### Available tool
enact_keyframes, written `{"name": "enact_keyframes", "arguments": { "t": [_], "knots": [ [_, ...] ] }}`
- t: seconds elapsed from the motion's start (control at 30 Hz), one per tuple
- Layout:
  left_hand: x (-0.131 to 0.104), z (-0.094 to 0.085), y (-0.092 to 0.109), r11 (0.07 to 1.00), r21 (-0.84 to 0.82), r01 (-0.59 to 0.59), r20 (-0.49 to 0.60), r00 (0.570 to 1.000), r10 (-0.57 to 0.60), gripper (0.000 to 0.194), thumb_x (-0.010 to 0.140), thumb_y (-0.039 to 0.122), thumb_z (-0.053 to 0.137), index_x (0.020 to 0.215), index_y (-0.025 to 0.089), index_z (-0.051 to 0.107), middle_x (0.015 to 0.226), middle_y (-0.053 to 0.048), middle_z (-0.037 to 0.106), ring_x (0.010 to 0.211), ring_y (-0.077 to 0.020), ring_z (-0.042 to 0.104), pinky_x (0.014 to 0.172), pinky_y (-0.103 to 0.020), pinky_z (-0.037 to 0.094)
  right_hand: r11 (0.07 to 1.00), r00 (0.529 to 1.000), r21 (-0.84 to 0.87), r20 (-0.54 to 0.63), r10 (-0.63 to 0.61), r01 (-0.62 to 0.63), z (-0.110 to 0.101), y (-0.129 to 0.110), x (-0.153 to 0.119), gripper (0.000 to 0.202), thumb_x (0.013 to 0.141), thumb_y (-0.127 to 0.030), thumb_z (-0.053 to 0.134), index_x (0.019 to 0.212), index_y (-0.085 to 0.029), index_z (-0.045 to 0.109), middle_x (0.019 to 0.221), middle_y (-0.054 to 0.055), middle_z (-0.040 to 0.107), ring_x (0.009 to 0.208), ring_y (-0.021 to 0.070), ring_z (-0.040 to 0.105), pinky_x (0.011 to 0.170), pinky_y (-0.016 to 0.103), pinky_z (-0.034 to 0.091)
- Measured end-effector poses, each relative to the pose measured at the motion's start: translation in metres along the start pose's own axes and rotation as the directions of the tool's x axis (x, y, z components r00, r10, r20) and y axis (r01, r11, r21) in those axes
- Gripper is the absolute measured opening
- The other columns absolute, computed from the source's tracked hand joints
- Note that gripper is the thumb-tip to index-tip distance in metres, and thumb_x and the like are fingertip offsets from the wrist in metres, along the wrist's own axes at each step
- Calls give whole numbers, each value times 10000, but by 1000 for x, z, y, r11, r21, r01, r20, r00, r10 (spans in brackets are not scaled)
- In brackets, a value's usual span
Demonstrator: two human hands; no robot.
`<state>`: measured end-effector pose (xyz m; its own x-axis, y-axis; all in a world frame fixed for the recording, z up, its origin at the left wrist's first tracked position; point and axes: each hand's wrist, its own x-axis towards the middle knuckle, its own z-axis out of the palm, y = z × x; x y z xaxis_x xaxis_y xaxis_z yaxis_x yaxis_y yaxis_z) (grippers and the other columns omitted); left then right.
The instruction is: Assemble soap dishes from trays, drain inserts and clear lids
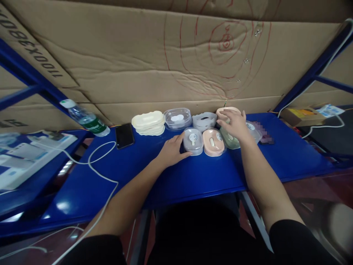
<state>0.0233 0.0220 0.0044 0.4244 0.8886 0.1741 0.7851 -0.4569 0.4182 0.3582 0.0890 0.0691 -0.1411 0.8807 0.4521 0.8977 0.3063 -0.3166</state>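
Positioning by hand seems the step underway: toward the tabletop's (193, 180) far edge, the half-open left hand (173, 150) cups the grey box (193, 141), the loosely spread right hand (235, 124) lies over the peach container (220, 112), its hold impossible to tell, and shifting either calls for a light grip.

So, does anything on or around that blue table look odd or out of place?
Two things. The cardboard behind the table is creased and scrawled with uneven red rings, like a hand-drawn target. A white cable also loops untidily across the table's left side. I see no spill.
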Motion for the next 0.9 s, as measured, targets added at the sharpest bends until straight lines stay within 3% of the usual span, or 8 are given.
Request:
{"name": "enact_keyframes", "arguments": {
  "t": [0.13, 0.23, 0.3, 0.4, 0.47, 0.53, 0.77, 0.9],
  "knots": [
    [2, 1, 7, 999, 4, 32, -19, 999, -32, 1135, 877, 720, 794, 1731, 127, 338, 1648, -288, 565, 1542, -472, 544, 1270, -643, 416, 999, 999, -16, 4, 35, -35, 9, 10, 2, 544, 994, -522, 602, 1439, -246, 748, 1610, 178, 665, 1520, 457, 563, 1277, 855, 200],
    [1, -10, -3, 999, 20, 47, -169, 985, -43, 1121, 867, 799, 767, 1700, 149, 391, 1665, -276, 556, 1559, -486, 514, 1287, -673, 367, 999, 999, -5, 12, 38, -38, 11, 11, 3, 575, 971, -551, 621, 1444, -249, 746, 1619, 188, 654, 1522, 464, 556, 1283, 833, 207],
    [0, -24, -18, 994, 46, 101, -360, 930, -78, 946, 935, 751, 718, 1647, 181, 469, 1666, -249, 562, 1568, -468, 496, 1305, -662, 335, 1000, 999, 2, 15, 29, -29, 12, 11, 3, 578, 968, -563, 618, 1435, -250, 752, 1614, 186, 658, 1522, 464, 554, 1286, 812, 220],
    [-2, -46, -49, 959, 83, 271, -612, 774, -165, 665, 998, 587, 687, 1555, 243, 570, 1720, -207, 504, 1635, -460, 395, 1327, -669, 258, 1000, 1000, -1, 7, 24, -24, 13, 10, 4, 566, 967, -558, 614, 1420, -250, 759, 1608, 180, 664, 1508, 464, 565, 1285, 791, 240],
    [-5, -56, -69, 934, 81, 349, -677, 707, -205, 547, 1000, 494, 686, 1481, 241, 628, 1729, -206, 482, 1659, -477, 346, 1329, -697, 208, 999, 999, -10, 6, 31, -31, 13, 12, 4, 565, 973, -550, 604, 1424, -245, 753, 1613, 182, 659, 1505, 462, 565, 1283, 794, 242],
    [-6, -60, -84, 912, 74, 404, -692, 679, -245, 445, 993, 439, 686, 1390, 237, 683, 1706, -209, 507, 1651, -473, 363, 1313, -707, 218, 998, 999, -22, 2, 52, -52, 13, 14, 4, 562, 987, -550, 580, 1429, -247, 747, 1614, 180, 656, 1510, 461, 556, 1278, 814, 233],
    [-4, -59, -95, 928, 27, 372, -644, 717, -269, 225, 1008, 379, 654, 1167, 247, 741, 1574, -191, 639, 1592, -448, 463, 1308, -737, 191, 979, 982, -86, -59, 179, -183, 8, 32, 6, 545, 1001, -479, 541, 1423, -210, 757, 1573, 203, 677, 1451, 484, 593, 1247, 800, 317],
    [-2, -59, -95, 934, -3, 357, -650, 709, -274, 137, 1010, 332, 607, 1052, 257, 714, 1493, -152, 708, 1485, -411, 583, 1307, -699, 250, 972, 976, -91, -50, 211, -214, 12, 39, 7, 563, 984, -502, 546, 1412, -204, 759, 1542, 210, 697, 1432, 493, 597, 1235, 826, 314]
  ]
}}
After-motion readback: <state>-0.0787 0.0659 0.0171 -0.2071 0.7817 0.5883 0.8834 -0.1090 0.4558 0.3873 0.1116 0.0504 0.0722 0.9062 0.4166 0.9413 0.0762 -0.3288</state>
